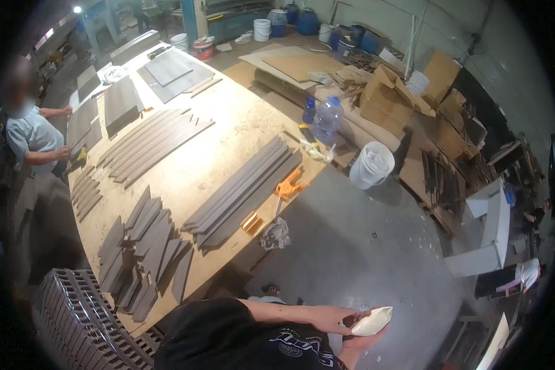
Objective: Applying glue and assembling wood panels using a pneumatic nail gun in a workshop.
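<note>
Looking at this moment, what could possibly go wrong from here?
The pale item, held by the left hand and right hand, is away from the table, so it might drop to the grey floor if the grip slips. The orange tool lies near the table's edge and could get knocked off.

The table (246,114) looks to me like smooth pale wood, glossy under the light. At its near corner I see matt, wood-grey strips (154,233); by its right edge, an orange plastic tool (291,184). Beyond that edge are a shiny, see-through plastic jug (328,116) and a matt cardboard box (382,98). The pale packet (372,322) looks smooth, paper or plastic, I can't tell.
</note>
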`<state>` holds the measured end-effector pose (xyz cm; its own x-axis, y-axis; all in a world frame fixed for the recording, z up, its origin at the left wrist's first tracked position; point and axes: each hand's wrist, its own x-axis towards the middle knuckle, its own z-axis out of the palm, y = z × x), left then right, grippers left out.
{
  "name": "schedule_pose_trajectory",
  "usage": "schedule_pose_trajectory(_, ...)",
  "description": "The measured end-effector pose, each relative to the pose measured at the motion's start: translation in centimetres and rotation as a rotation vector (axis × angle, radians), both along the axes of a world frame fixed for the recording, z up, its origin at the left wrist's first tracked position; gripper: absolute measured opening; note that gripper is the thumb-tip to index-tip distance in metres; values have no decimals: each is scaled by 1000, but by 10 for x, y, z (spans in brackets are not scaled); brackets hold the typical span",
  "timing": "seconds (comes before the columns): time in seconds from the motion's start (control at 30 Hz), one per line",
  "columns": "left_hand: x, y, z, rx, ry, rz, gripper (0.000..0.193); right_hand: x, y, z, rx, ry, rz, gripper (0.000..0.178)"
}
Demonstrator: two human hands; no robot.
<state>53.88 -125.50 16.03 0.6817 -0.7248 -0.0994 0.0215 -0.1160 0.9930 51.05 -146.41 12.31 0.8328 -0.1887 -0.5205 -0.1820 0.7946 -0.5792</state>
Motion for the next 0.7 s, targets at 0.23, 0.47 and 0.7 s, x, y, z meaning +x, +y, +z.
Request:
schedule_pose_trajectory(0.23,212,-7,2,158,30,193,79,249,45,5,-141,-60,134,52)
schedule_pose_trajectory(0.47,424,22,-17,-21,44,801,85,497,103,-1,-22,-121,592,55)
schedule_pose_trajectory(0.7,550,124,9,-115,98,1247,68,713,196,-14,-26,-389,1236,55)
